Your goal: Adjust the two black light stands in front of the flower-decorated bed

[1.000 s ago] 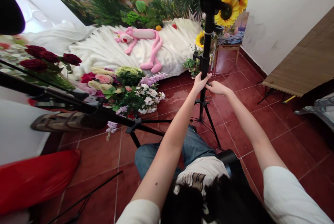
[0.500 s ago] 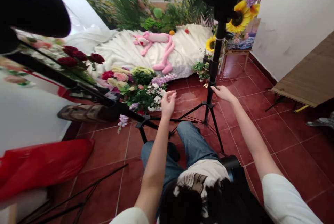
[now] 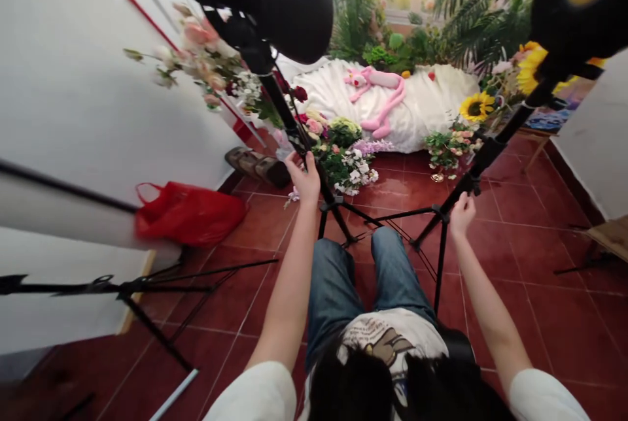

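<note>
My left hand [image 3: 305,178] is beside the black pole of the left light stand [image 3: 280,102]. Its thumb points up close to the pole, and the fingers are apart from the thumb with nothing visible between them. My right hand [image 3: 462,215] is closed at a small knob low on the right light stand [image 3: 485,154], just above where its legs spread. The fingertips there are partly hidden. Both stands lean outward in view and carry large black lamp heads [image 3: 289,2] at the top.
Artificial flowers [image 3: 346,163] and a white cloth [image 3: 417,117] with a pink plush toy [image 3: 380,81] lie ahead. A red bag [image 3: 191,212] and another black stand [image 3: 147,285] are at left. Sunflowers [image 3: 478,107] stand behind the right pole. Red tiles [image 3: 505,316] cover the floor.
The view has swung left. My left hand has moved from in front of the flowers to the left stand's pole. My right hand stays at the right stand, its fingers now more curled.
</note>
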Motion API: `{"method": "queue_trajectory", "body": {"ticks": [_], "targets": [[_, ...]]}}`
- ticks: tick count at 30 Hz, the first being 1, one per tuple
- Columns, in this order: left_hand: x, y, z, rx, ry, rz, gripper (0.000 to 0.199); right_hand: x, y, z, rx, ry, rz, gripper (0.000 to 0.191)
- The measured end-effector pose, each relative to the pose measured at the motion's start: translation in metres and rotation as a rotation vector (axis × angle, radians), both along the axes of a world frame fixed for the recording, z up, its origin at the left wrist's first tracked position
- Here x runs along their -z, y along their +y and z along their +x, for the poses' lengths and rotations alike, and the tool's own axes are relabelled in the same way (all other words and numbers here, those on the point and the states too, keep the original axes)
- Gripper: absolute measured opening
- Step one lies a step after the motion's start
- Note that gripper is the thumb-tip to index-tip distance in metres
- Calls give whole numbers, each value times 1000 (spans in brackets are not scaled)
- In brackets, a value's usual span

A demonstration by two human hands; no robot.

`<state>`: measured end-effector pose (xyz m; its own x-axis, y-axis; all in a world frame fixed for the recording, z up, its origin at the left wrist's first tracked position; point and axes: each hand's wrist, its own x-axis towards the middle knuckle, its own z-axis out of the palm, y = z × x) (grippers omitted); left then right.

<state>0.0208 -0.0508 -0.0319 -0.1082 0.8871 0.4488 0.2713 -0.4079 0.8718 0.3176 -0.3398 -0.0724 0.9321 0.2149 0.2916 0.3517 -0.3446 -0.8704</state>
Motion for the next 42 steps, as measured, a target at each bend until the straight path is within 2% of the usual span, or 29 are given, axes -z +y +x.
{"method": "queue_trajectory", "body": {"ticks": [3,6,11,14,17,20,23,27,33,37,40,42], "targets": [[-3,10,1,133,-91,-33,69,15,35,-35,-193,111,-49,47],[-1,12,0,206,-84,-19,75,12,83,-69,-416,133,-94,46],[3,8,-1,200,-61,-14,76,-18,174,-126,-819,84,-77,45],[3,7,0,194,-53,-22,74,-38,225,-158,-1006,55,-126,44],[4,8,2,218,-67,-42,68,-58,267,-177,-1090,47,-269,51],[5,8,2,233,-77,-51,62,-76,296,-181,-1063,27,-443,56],[6,9,3,233,-70,-45,55,-92,308,-178,-1046,36,-574,53],[7,9,4,198,-81,-42,51,-107,310,-176,-1100,116,-650,52],[6,9,4,215,-98,-45,51,-112,314,-182,-1161,132,-700,52],[6,9,4,201,-100,-48,54,-97,311,-176,-1268,122,-601,52],[6,9,4,203,-96,-49,58,-69,296,-171,-1221,-22,-409,38],[5,8,4,213,-92,-46,61,-48,283,-169,-1172,-53,-352,25]]}}
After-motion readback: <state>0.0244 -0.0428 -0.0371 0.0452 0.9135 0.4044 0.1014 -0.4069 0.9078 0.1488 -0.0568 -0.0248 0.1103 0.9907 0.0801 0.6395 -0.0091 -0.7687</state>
